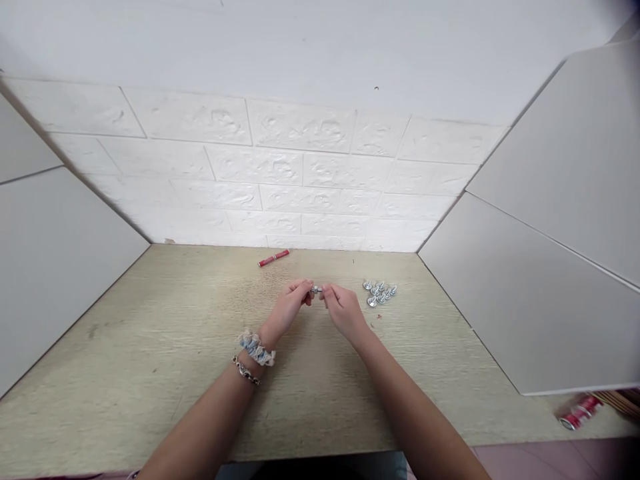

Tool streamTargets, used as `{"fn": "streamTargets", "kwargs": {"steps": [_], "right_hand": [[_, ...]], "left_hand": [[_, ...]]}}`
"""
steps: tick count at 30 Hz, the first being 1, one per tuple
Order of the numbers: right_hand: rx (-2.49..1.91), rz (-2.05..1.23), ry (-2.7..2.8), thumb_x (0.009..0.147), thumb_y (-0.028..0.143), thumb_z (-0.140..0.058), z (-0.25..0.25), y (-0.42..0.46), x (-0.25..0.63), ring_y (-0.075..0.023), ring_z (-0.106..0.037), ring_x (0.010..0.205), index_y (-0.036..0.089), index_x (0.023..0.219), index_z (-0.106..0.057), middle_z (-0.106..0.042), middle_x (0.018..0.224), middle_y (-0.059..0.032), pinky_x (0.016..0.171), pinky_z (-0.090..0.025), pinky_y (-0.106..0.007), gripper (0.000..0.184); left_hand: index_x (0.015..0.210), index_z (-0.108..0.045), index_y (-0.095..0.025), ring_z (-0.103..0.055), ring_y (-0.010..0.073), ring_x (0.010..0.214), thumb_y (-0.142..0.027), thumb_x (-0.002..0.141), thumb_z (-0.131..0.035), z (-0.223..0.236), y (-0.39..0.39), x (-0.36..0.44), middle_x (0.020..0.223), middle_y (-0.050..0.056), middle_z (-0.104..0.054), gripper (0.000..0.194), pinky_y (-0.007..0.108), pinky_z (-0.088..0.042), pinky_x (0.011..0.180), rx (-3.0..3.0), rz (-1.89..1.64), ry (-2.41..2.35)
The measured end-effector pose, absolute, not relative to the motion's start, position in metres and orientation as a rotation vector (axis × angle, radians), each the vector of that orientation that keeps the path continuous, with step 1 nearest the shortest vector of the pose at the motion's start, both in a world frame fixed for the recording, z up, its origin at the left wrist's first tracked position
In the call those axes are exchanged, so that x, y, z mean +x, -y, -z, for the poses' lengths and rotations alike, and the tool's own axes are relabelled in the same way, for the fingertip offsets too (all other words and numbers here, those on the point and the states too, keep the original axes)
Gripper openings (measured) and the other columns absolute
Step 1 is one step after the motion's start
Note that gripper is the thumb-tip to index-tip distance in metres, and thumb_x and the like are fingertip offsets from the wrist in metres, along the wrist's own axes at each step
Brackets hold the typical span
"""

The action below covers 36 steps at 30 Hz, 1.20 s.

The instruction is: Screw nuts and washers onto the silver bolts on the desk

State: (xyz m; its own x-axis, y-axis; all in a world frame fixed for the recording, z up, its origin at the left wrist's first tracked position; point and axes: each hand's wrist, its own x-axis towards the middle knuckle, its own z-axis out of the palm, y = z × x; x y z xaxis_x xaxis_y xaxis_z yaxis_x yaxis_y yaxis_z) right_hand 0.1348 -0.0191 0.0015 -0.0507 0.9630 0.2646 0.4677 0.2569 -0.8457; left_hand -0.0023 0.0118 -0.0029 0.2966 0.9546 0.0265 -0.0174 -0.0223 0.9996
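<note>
Head view, small silvery bolt-like metal piece: we see it (316, 289) near the middle of the frame, lying crosswise between our two hands, above the bench; a nut-like collar seems to sit along it, though it is too small to be sure.
Left hand: our left hand (291, 301) pinches the piece's left end, thumb and fingers pressed together.
Right hand: our right hand (341, 308) pinches the right end, its fingers also closed tightly.
Step in hand: we judge this to be two-handed work on one piece, perhaps turning one part against the other; a single picture cannot confirm any turning.
Next move: in our judgement it calls for a firm hold on one end and small finger twists on the other, both ends kept in line.
Cluster of silvery metal pieces with round bases and stems: we find these (381, 297) right of centre, close together on the pale wood-grained bench (165, 320), just beyond our right hand.
Slim red pen-like tube: it (273, 258) lies above centre, near the wall, apart from our hands.
Red can-like cylinder: it (580, 411) lies on its side at lower right, blurred and well apart.
</note>
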Motion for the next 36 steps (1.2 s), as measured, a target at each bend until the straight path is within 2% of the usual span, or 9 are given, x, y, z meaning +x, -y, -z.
{"fn": "streamTargets", "kwargs": {"steps": [2,7,10,13,18,23,28,33,36], "right_hand": [[-1.362,-0.705,1.649,0.085,0.042,-0.032,-0.001,0.020,0.136,-0.0112,-0.044,0.053,0.019,0.064,-0.052,-0.048,0.053,0.0014,0.055,-0.033,-0.025,0.037],[-1.275,-0.766,1.613,0.075,0.039,-0.051,-0.003,0.020,0.134,-0.0107,-0.047,0.056,0.021,0.101,-0.051,-0.054,0.067,0.0030,0.056,-0.036,-0.023,0.032],[-1.334,-0.739,1.646,0.081,0.042,-0.042,-0.001,0.019,0.135,-0.0112,-0.046,0.054,0.019,0.081,-0.058,-0.052,0.059,0.0018,0.056,-0.035,-0.024,0.027],[-1.372,-0.712,1.625,0.087,0.045,-0.027,0.001,0.020,0.137,-0.0116,-0.043,0.052,0.019,0.071,-0.057,-0.046,0.053,0.0015,0.055,-0.033,-0.025,0.042],[-1.268,-0.764,1.670,0.078,0.044,-0.047,-0.001,0.021,0.135,-0.0104,-0.045,0.053,0.022,0.106,-0.051,-0.055,0.068,0.0027,0.055,-0.036,-0.023,0.036],[-1.291,-0.761,1.621,0.087,0.048,-0.025,0.002,0.020,0.138,-0.0121,-0.045,0.053,0.018,0.073,-0.060,-0.049,0.054,0.0005,0.056,-0.034,-0.025,0.048],[-1.271,-0.708,1.683,0.081,0.046,-0.043,-0.001,0.022,0.138,-0.0114,-0.046,0.055,0.021,0.102,-0.054,-0.053,0.063,0.0023,0.056,-0.034,-0.024,0.035],[-1.359,-0.649,1.713,0.086,0.044,-0.029,-0.003,0.023,0.138,-0.0120,-0.045,0.055,0.020,0.066,-0.054,-0.050,0.056,0.0004,0.057,-0.031,-0.025,0.040],[-1.343,-0.652,1.687,0.086,0.044,-0.031,-0.002,0.024,0.139,-0.0113,-0.042,0.051,0.020,0.074,-0.053,-0.045,0.053,0.0028,0.054,-0.031,-0.024,0.035]], "left_hand": [[0.054,-0.046,-0.016,-0.042,0.0102,0.055,-0.044,0.074,-0.048,0.002,-0.011,-0.002,0.054,0.000,-0.044,0.035,0.024,-0.036,0.054,1.348,-1.001,-0.969],[0.055,-0.045,-0.016,-0.041,0.0097,0.055,-0.042,0.074,-0.049,0.000,-0.009,-0.002,0.055,-0.001,-0.042,0.033,0.023,-0.035,0.054,1.311,-1.021,-0.927],[0.055,-0.046,-0.016,-0.041,0.0098,0.056,-0.041,0.075,-0.048,-0.001,-0.009,-0.003,0.055,-0.001,-0.043,0.032,0.023,-0.035,0.054,1.323,-1.013,-0.935],[0.054,-0.047,-0.016,-0.042,0.0104,0.056,-0.042,0.076,-0.046,-0.003,-0.009,-0.004,0.055,0.000,-0.045,0.034,0.023,-0.035,0.054,1.354,-0.994,-1.000],[0.055,-0.045,-0.016,-0.042,0.0110,0.056,-0.044,0.076,-0.046,-0.007,-0.008,-0.006,0.054,-0.001,-0.043,0.035,0.024,-0.036,0.055,1.381,-1.001,-1.013],[0.053,-0.048,-0.016,-0.042,0.0108,0.055,-0.043,0.077,-0.046,-0.009,-0.005,-0.004,0.054,-0.001,-0.046,0.036,0.024,-0.034,0.054,1.450,-0.968,-1.041],[0.052,-0.047,-0.016,-0.041,0.0102,0.053,-0.041,0.078,-0.046,-0.011,-0.004,-0.004,0.052,-0.001,-0.044,0.036,0.024,-0.032,0.053,1.429,-0.972,-1.031],[0.052,-0.046,-0.016,-0.040,0.0096,0.052,-0.042,0.078,-0.045,-0.013,-0.003,-0.004,0.051,-0.002,-0.044,0.038,0.024,-0.031,0.052,1.438,-0.942,-1.026],[0.051,-0.046,-0.016,-0.039,0.0092,0.050,-0.043,0.078,-0.045,-0.013,-0.004,-0.003,0.050,-0.002,-0.044,0.038,0.024,-0.031,0.051,1.419,-0.939,-1.038]]}}
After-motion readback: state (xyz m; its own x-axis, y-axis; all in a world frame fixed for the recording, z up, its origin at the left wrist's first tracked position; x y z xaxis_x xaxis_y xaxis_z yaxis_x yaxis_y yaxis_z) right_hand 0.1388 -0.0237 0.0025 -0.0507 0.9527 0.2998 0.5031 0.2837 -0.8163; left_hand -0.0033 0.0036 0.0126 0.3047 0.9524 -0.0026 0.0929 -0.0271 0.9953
